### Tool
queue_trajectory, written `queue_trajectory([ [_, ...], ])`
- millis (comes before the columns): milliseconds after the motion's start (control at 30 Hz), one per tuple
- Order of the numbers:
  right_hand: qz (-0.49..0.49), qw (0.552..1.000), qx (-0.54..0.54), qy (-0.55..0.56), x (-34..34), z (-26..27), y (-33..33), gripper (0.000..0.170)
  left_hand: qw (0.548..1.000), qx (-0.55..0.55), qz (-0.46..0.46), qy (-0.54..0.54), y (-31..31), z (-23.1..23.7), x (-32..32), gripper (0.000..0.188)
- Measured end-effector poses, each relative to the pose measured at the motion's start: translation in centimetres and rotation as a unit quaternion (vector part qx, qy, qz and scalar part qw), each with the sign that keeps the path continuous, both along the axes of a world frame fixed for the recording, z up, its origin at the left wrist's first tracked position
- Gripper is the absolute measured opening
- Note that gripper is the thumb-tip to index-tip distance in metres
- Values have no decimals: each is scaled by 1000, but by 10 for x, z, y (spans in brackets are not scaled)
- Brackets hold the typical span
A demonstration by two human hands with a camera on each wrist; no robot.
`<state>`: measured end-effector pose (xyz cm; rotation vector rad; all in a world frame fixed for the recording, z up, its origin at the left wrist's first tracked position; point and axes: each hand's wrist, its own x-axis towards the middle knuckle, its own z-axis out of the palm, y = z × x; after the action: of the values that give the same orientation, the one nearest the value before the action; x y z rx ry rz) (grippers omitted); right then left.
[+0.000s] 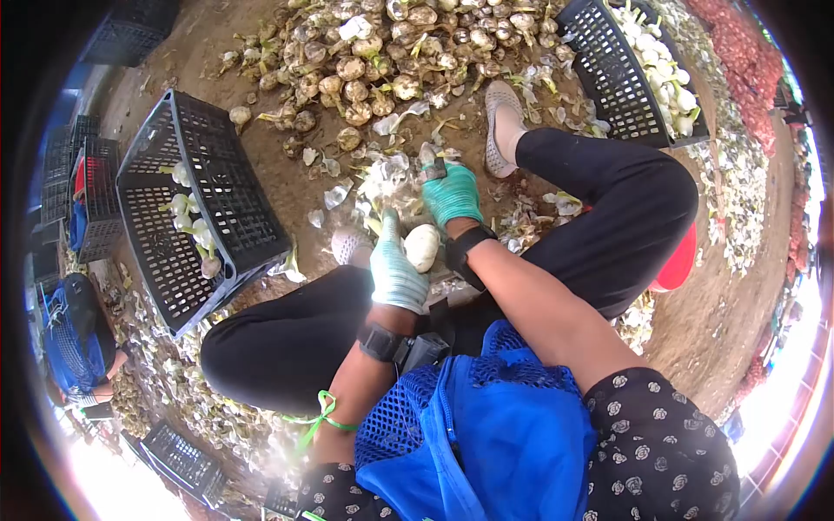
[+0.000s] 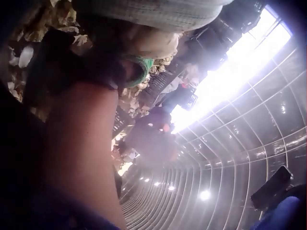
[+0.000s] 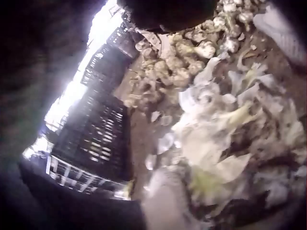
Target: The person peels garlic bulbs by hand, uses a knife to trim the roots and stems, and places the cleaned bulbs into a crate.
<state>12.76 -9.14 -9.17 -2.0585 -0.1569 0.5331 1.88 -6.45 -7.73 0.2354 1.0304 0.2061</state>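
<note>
My left hand, in a white and teal striped glove, holds a peeled white garlic bulb against its palm side, thumb stretched forward. In the left wrist view this glove crosses the top, with a pale round surface below it. Close by on the right is my right hand, in a green glove, its back to the head camera. A dark band and a greyish tip show at its front end; I cannot tell what the fingers hold. Blurred garlic skins lie just ahead of both hands.
Unpeeled garlic bulbs are heaped in front. A black crate with a few white bulbs stands tilted at left; a fuller crate is at right. Shoes flank the skins. Another person sits far left.
</note>
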Motion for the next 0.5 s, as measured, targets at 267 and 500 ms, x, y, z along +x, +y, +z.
queue_trajectory([
  [267,-85,978,189,-9,3,30,-9,18,978,-119,69,-159,14,18,10,37],
  [500,66,994,12,-83,-3,21,-7,15,966,-156,-36,-201,14,7,-1,39],
])
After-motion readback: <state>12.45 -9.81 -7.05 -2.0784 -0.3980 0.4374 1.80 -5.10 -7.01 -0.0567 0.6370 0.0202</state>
